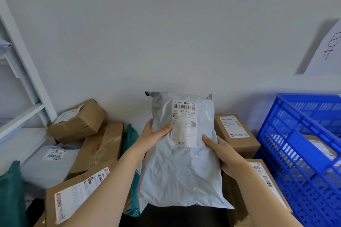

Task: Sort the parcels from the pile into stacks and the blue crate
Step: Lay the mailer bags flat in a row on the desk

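White wall backs the work area. At far left stands a shelf (27, 112). Beside it lies the pile (88, 143) of cardboard boxes and soft bags.

The left hand (153, 134) grips the left edge of a grey mailer (180, 167), thumb on the front face, fingers wrapped behind it and hidden. The mailer is held upright in mid-air at centre, above the parcels, with its label (183, 123) facing the camera. The right hand (223, 153) grips the right edge in the same way.

Further right sit two boxes (236, 134), then the crate (295, 143), which holds at least one parcel.

Handling, as judged:
- The mailer's film is wrinkled and puffed, so the contents are probably soft and light.
- The film looks smooth and is likely slippery. It will sag where unsupported.
- Take hold at both side edges near mid-height, pinching film and contents together, or support it from beneath.
- No sign of fragility shows.
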{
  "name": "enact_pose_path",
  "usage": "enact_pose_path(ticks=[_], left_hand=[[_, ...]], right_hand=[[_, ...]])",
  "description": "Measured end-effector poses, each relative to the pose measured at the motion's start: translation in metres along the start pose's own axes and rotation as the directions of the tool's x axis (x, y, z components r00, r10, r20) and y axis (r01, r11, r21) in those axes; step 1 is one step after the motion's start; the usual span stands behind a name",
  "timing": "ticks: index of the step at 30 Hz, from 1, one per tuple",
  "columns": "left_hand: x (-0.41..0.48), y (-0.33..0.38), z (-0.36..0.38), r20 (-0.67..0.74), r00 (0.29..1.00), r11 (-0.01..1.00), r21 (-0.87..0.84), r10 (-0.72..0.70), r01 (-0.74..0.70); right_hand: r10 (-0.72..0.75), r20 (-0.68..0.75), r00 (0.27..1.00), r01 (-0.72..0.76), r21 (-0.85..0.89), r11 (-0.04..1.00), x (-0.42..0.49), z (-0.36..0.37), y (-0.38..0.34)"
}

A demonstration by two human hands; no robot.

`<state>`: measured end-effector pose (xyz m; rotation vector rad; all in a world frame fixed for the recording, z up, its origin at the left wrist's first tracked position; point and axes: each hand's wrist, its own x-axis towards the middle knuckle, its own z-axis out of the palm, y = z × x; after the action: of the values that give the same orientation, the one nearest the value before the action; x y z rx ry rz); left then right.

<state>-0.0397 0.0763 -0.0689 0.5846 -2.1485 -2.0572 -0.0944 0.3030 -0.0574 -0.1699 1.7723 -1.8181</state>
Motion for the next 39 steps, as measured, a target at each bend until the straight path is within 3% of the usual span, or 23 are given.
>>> enact_pose_path(ticks=[6, 10, 14, 19, 23, 27, 31, 34, 39], left_hand=[[0.002, -0.006, -0.005, -0.142, 0.984, 0.989, -0.119, -0.109, 0.093], [0.001, -0.008, 0.007, -0.16, 0.983, 0.996, 0.001, -0.092, 0.093], [0.001, -0.008, 0.016, -0.197, 0.979, 0.992, 0.099, -0.058, 0.079], [0.003, -0.013, 0.02, -0.024, 0.985, 0.979, -0.115, -0.173, 0.169], [0.005, -0.028, 0.013, 0.06, 0.978, 0.932, -0.296, -0.199, 0.207], [0.004, -0.033, 0.012, 0.136, 0.974, 0.907, -0.362, -0.18, 0.218], [-0.001, -0.027, 0.02, 0.216, 0.97, 0.923, -0.339, -0.114, 0.184], [-0.003, -0.02, 0.023, 0.256, 0.96, 0.935, -0.3, -0.114, 0.191], [-0.004, -0.003, 0.029, 0.172, 0.981, 0.99, -0.094, -0.089, 0.106]], right_hand=[[0.061, 0.071, 0.996, -0.071, 0.138, 0.988, -0.003, -0.014, -0.002], [-0.007, 0.172, 0.985, 0.005, 0.014, 1.0, -0.003, -0.014, 0.002], [-0.089, 0.089, 0.992, 0.093, -0.045, 0.995, -0.001, -0.009, 0.003], [-0.054, 0.139, 0.989, 0.053, 0.011, 0.999, 0.0, -0.012, -0.003], [-0.029, 0.199, 0.98, 0.025, 0.022, 0.999, 0.003, -0.021, -0.007], [-0.054, 0.163, 0.985, 0.06, -0.034, 0.998, 0.007, -0.013, -0.009], [0.036, 0.257, 0.966, -0.027, -0.037, 0.999, 0.011, -0.003, -0.002], [0.009, 0.264, 0.965, -0.021, 0.043, 0.999, 0.016, -0.004, 0.003], [-0.052, 0.227, 0.973, 0.033, 0.085, 0.996, 0.012, -0.005, 0.004]])
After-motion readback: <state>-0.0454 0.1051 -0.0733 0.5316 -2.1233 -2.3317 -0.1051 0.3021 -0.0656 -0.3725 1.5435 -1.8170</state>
